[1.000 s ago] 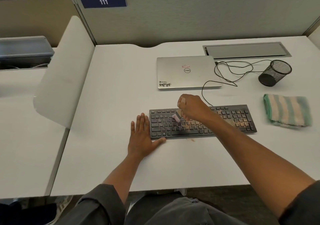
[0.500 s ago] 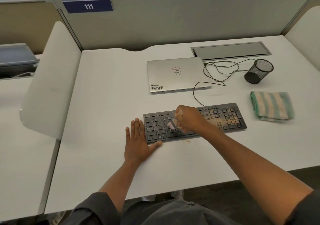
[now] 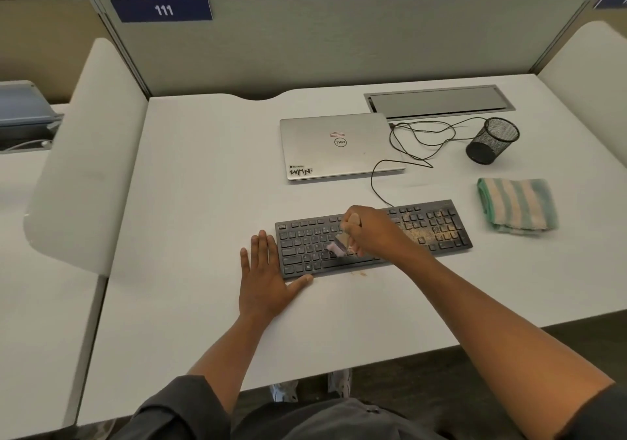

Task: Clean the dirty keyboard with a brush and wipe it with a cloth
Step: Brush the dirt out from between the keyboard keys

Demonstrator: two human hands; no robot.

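A: Far left of frame?
B: White side panel point(image 3: 84, 158) standing at desk edge; grey divider w/ blue "111" tag point(image 3: 161, 8) upper left.

A: Left-centre?
B: Left hand point(image 3: 266, 276) flat on white desk point(image 3: 190, 208), palm down, fingers straight & slightly spread, gripping nothing. Thumb tip touching front left corner of keyboard point(image 3: 369, 236); rest of hand just beside kbd's left end.

A: Centre?
B: Black kbd lying centre frame, long side across. Closed silver laptop point(image 3: 339, 146) above it, upper centre. Right hand point(image 3: 369, 229) over middle of kbd, fingers curled round brush point(image 3: 342, 237); wooden handle poking up out of fist, pale bristles angled down-left onto keys near centre row. Bristles blurred.

A: Dirt?
B: Tan grit on right half of keys, right of hand; small smear on desk just below kbd front edge.

A: Right side?
B: Black cable point(image 3: 407, 147) looping from kbd rear up past laptop. Mesh pen cup point(image 3: 493, 141) on its side, upper right. Striped green-white cloth point(image 3: 517, 205) folded, right of kbd, apart from it. Metal hatch point(image 3: 437, 102) set in desk, top right.
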